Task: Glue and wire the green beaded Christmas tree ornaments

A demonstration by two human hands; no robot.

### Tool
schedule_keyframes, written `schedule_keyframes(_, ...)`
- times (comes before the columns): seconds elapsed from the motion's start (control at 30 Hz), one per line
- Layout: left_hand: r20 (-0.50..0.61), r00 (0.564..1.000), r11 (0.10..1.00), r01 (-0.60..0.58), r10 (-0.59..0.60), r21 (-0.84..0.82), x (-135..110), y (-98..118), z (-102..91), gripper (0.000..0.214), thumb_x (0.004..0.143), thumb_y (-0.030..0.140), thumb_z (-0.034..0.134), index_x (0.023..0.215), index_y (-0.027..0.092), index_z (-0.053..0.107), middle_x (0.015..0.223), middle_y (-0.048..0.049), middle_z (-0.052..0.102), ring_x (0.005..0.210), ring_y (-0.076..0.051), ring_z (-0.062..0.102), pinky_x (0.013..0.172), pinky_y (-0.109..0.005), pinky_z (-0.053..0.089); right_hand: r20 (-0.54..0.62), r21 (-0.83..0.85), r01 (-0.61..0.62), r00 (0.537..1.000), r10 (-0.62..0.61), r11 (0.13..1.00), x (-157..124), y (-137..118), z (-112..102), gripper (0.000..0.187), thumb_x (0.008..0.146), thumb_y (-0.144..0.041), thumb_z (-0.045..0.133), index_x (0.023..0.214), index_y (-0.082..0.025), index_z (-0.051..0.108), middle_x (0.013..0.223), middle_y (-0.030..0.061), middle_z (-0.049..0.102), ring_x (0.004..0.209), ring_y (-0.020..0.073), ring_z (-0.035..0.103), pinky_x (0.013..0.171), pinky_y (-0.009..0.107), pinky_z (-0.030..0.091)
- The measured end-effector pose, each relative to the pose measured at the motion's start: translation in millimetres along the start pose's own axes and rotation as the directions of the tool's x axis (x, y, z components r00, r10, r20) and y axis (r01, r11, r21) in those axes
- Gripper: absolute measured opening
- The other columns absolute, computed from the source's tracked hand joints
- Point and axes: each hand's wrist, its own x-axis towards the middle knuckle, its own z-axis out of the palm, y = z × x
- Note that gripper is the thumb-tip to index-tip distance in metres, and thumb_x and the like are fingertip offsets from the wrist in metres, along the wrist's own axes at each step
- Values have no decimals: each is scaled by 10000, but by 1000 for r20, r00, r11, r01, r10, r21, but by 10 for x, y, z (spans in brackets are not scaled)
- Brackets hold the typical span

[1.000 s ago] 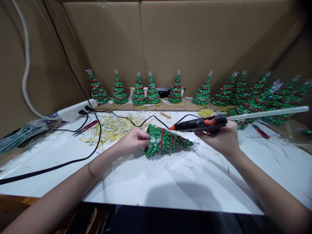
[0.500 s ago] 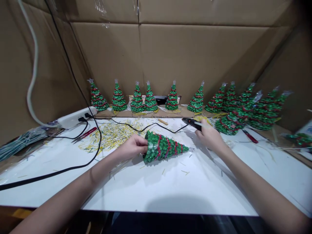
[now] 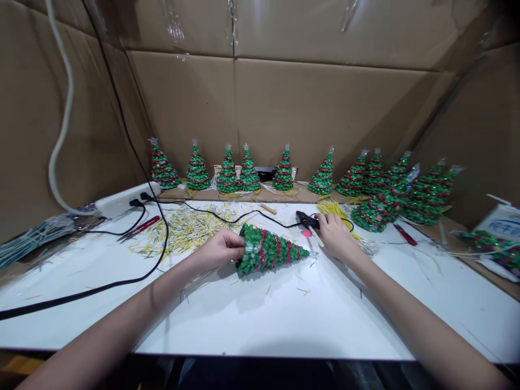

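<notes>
- Tinsel tree (image 3: 270, 249), green with red garland, lies on its side at the middle of the white table (image 3: 260, 319), base to the left and clear tip to the right
- Left hand (image 3: 223, 248) grips the tree's base rim, thumb and fingers closed on it; some fingertips are hidden
- Right hand (image 3: 335, 234), just beyond the tip to the right, has its fingers bent over a black glue gun (image 3: 305, 220); how firmly they close on it I cannot tell
- Pale glue stick (image 3: 314, 238) slants nearward from the gun, close to a pink spot on the table
- Yellow strands (image 3: 331, 208) lie just beyond the right hand
- Loose clippings (image 3: 193, 225), yellow, white and green, spread beyond the left hand, with red-handled pliers (image 3: 142, 227) at their left
- White power strip (image 3: 129, 199) sits at the far left, two black plugs in it
- Finished-looking trees (image 3: 197, 170) stand along the far edge, crowded together at the right, before a cardboard wall (image 3: 179, 97)
</notes>
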Motion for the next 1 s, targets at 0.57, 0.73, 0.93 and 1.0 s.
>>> schedule_keyframes(0.57,9,1000,999,-11,11,-32,-11,0,5,147,653,218,649,664,89,720,570,-9,610,518,-93,481,519,-195,361,58,154,-17,998,9,988,35,8,-8,431,786,-102,417,1208,-153,489,1110,149,535,1061,297,478,858,379,386)
schedule_keyframes(0.73,5,1000,1000,-22,22,-15,-5,4,1,129,639,194,646,656,87,718,551,-5,595,500,-90,475,502,-188,356,23,189,-10,1000,5,982,39,15,-24,420,773,-120,424,1185,-144,500,1077,147,544,1039,290,487,877,376,385)
schedule_keyframes(0.93,8,1000,1000,-7,7,-6,10,-31,-6,151,642,206,639,686,94,729,565,-10,597,522,-113,497,519,-207,370,9,218,-3,1000,2,976,50,41,-8,401,776,-151,428,1170,-158,505,1094,143,541,1047,292,484,875,377,393)
schedule_keyframes(1.0,9,1000,1000,-4,4,-1,14,-42,-9,154,645,211,640,689,93,729,565,-10,595,522,-113,493,517,-207,370,11,228,-6,1000,3,974,54,48,-3,399,776,-161,432,1167,-156,506,1092,145,541,1047,295,484,876,382,395)
